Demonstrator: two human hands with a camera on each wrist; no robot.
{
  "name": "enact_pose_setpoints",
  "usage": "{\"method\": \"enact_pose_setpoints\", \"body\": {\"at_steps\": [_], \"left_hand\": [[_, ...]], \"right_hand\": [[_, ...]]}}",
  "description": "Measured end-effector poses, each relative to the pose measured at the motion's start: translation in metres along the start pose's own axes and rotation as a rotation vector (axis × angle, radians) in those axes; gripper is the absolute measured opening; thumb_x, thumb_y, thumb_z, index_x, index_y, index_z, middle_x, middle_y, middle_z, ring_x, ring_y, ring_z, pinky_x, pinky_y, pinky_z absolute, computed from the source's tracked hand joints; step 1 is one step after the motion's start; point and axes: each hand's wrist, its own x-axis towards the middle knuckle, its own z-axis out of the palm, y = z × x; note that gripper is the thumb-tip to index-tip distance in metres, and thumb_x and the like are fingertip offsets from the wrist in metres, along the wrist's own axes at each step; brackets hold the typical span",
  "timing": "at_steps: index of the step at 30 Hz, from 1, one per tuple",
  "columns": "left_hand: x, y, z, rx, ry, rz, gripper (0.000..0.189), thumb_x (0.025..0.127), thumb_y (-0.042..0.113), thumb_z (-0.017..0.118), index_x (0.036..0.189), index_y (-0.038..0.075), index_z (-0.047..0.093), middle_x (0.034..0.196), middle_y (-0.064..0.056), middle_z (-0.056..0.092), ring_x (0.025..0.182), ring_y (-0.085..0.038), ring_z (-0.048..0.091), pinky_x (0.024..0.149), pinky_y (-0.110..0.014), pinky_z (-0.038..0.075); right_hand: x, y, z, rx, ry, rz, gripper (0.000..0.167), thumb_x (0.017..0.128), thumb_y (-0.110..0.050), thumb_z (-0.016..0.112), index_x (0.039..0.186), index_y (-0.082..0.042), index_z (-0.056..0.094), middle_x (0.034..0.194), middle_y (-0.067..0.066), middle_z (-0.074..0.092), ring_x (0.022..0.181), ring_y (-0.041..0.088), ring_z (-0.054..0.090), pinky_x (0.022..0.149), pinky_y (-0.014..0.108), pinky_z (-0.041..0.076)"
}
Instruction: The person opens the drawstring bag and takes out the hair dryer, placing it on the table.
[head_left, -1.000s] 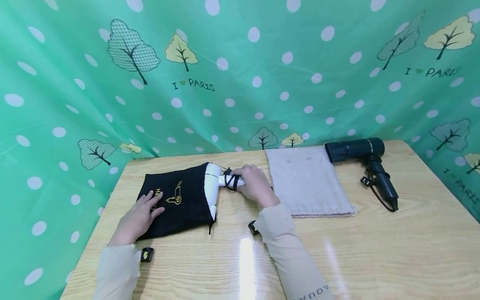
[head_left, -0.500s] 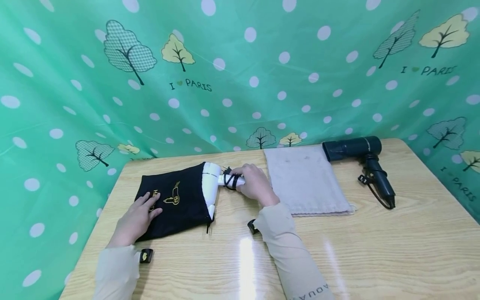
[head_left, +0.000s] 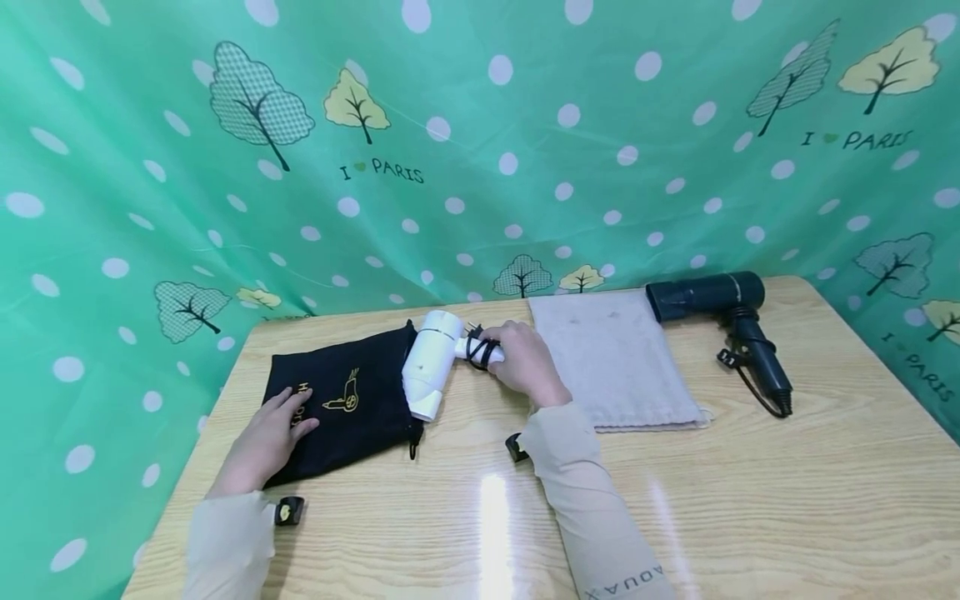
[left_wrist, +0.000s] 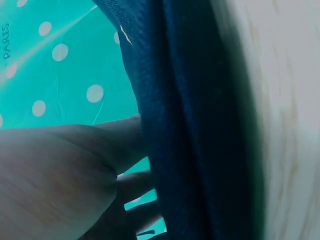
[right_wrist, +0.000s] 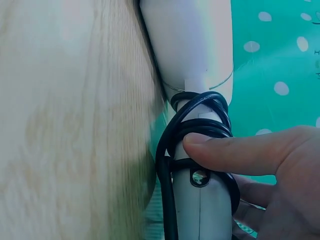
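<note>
A white hair dryer (head_left: 435,354) lies at the mouth of a black drawstring bag (head_left: 375,421), its barrel mostly outside the cloth. My right hand (head_left: 523,358) grips its handle, which has a black cord (right_wrist: 200,125) wound round it; in the right wrist view the thumb presses on the coils. Spread over the left part of the bag, my left hand (head_left: 266,437) rests with its fingers extended on the cloth. Close up in the left wrist view, the bag's dark fabric (left_wrist: 190,125) hides the fingertips.
A grey cloth bag (head_left: 611,358) lies flat right of the right hand. Beyond it is a black hair dryer (head_left: 705,296) with its cord along the handle. The wooden table (head_left: 405,533) ends against a green patterned curtain (head_left: 480,150).
My right hand has drawn the white hair dryer rightward, so more of its barrel and its nozzle shows outside the black bag. The left hand and bag have shifted slightly left.
</note>
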Motion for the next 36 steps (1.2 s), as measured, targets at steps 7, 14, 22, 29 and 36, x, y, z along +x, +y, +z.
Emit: {"method": "enact_pose_setpoints", "body": {"at_steps": [7,14,22,29,36], "left_hand": [[0.003,0.019,-0.001,-0.013,0.012,-0.064,0.060,0.099,0.027,0.061,0.142,-0.011,0.042,0.142,-0.039,0.040,0.130,-0.057,0.037,0.104,-0.067,0.035],[0.006,0.049,-0.004,0.008,0.061,-0.028,0.067,0.099,0.039,0.059,0.143,-0.009,0.042,0.141,-0.037,0.044,0.132,-0.054,0.037,0.107,-0.067,0.032],[0.006,0.053,0.005,0.062,-0.037,-0.039,0.086,0.086,0.049,0.072,0.144,-0.006,0.042,0.145,-0.039,0.037,0.133,-0.060,0.033,0.106,-0.071,0.030],[0.008,0.038,0.000,0.028,-0.076,-0.135,0.100,0.077,0.057,0.078,0.144,-0.008,0.041,0.148,-0.040,0.030,0.135,-0.059,0.029,0.108,-0.070,0.028],[0.007,0.031,-0.005,-0.047,-0.144,-0.173,0.101,0.076,0.053,0.080,0.147,-0.005,0.038,0.152,-0.039,0.023,0.139,-0.058,0.021,0.107,-0.071,0.029]], "right_hand": [[-0.003,0.006,-0.007,-0.002,-0.041,-0.031,0.040,0.084,-0.009,0.077,0.123,-0.009,0.069,0.117,0.014,0.067,0.109,0.030,0.060,0.099,0.043,0.048],[-0.008,0.011,-0.010,0.036,-0.085,-0.027,0.036,0.091,-0.010,0.071,0.126,-0.010,0.066,0.122,0.014,0.064,0.114,0.030,0.060,0.101,0.045,0.048],[-0.006,0.006,-0.007,0.046,-0.072,-0.054,0.041,0.092,-0.007,0.069,0.132,-0.017,0.066,0.121,0.013,0.065,0.110,0.027,0.061,0.097,0.043,0.050],[-0.002,0.002,-0.007,0.039,-0.079,-0.057,0.040,0.093,-0.007,0.068,0.132,-0.019,0.065,0.119,0.013,0.064,0.108,0.027,0.060,0.096,0.043,0.050],[-0.002,-0.002,-0.007,0.018,-0.040,-0.053,0.036,0.092,-0.006,0.068,0.128,-0.015,0.068,0.114,0.013,0.064,0.105,0.027,0.060,0.093,0.043,0.050]]}}
